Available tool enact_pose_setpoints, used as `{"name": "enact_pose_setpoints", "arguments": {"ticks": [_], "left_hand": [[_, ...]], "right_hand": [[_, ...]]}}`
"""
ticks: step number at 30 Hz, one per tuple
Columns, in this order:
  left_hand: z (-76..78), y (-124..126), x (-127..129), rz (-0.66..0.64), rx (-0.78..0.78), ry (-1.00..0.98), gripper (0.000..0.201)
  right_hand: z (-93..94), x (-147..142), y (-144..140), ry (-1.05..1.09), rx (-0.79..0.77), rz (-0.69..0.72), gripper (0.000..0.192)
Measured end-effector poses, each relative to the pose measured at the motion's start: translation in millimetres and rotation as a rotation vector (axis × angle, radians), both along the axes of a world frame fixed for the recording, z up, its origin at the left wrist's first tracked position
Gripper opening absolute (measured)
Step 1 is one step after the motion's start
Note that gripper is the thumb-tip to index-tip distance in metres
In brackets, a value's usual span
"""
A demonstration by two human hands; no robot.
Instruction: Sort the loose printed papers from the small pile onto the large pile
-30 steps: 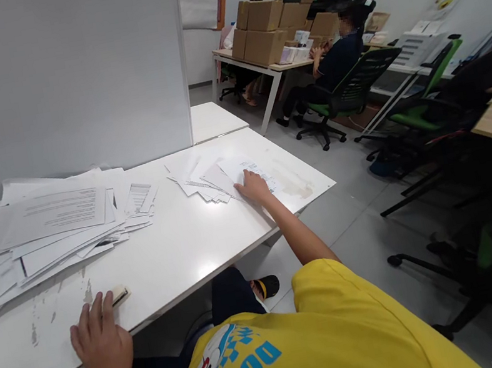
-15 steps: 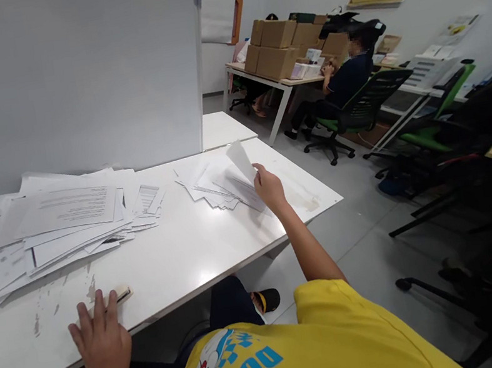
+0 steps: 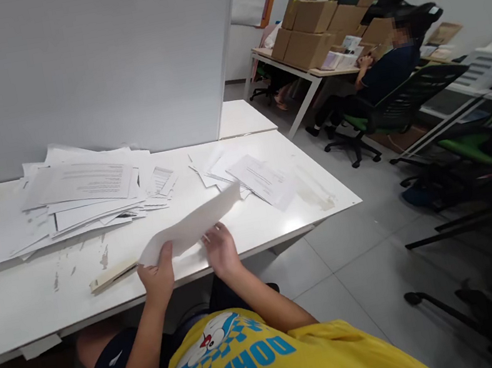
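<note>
My left hand (image 3: pixel 158 279) pinches the left end of a sheet of paper (image 3: pixel 193 222), its thumb on the near face. The sheet is lifted and tilted above the table's front edge. My right hand (image 3: pixel 222 250) is at the sheet's lower edge, fingers curled against it, fingertips partly hidden. Left of my left hand lies a long, narrow cream-coloured object, perhaps a stapler (image 3: pixel 112 276). Beyond my right hand is a loose spread of printed sheets (image 3: pixel 264 177). A larger untidy paper stack (image 3: pixel 85 187) lies at the left.
The white table (image 3: pixel 175 215) has brownish marks and backs onto a tall white board (image 3: pixel 77 68). To the right, a person in dark clothes (image 3: pixel 390 66) sits at another desk with cardboard boxes (image 3: pixel 308 49). Office chairs (image 3: pixel 420 90) stand on the grey floor.
My right hand has brought a sheet leftward from the loose spread. My left hand has left the cream-coloured object and taken hold of the sheet. The view has shifted right.
</note>
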State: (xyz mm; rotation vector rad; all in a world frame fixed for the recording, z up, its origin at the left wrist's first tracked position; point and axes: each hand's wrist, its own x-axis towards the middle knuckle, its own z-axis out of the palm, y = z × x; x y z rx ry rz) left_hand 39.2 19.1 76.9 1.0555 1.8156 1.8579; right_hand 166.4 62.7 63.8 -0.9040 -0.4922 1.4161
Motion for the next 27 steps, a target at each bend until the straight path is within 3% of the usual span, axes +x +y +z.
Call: {"name": "enact_pose_setpoints", "arguments": {"ticks": [2, 4, 7, 9, 11, 16, 19, 23, 27], "left_hand": [[2.5, 0.8, -13.1, 0.022, -0.014, 0.005, 0.049], [4.1, 3.4, -22.9, -0.001, -0.024, 0.012, 0.047], [0.7, 8.2, -28.3, -0.115, -0.046, 0.072, 0.044], [-5.2, 9.8, -26.7, -0.166, -0.054, 0.126, 0.045], [-11.6, 9.7, -23.3, -0.168, -0.051, 0.147, 0.046], [-18.2, 7.5, -14.8, -0.17, 0.016, 0.207, 0.044], [-16.5, 7.2, -5.6, -0.143, 0.037, 0.223, 0.045], [-11.4, 5.1, 5.6, -0.057, 0.031, 0.232, 0.042], [-0.8, -6.3, -9.6, 0.001, -0.085, 0.31, 0.039]], "right_hand": [[4.5, 23.5, 16.6, -0.036, 0.053, -0.092, 0.027], [10.0, 51.7, 36.8, -0.133, 0.209, -0.141, 0.039], [11.6, 85.4, 56.7, -0.338, 0.365, 0.16, 0.043], [7.8, 97.5, 59.8, -0.464, 0.342, 0.382, 0.034], [3.3, 102.5, 58.7, -0.566, 0.31, 0.442, 0.03], [-1.3, 97.9, 57.3, -0.574, 0.352, 0.437, 0.037], [-4.9, 90.6, 55.1, -0.517, 0.333, 0.358, 0.038], [-6.7, 91.5, 46.8, -0.615, 0.26, 0.263, 0.033], [-0.8, 100.9, 44.1, -0.785, 0.068, 0.374, 0.044]]}}
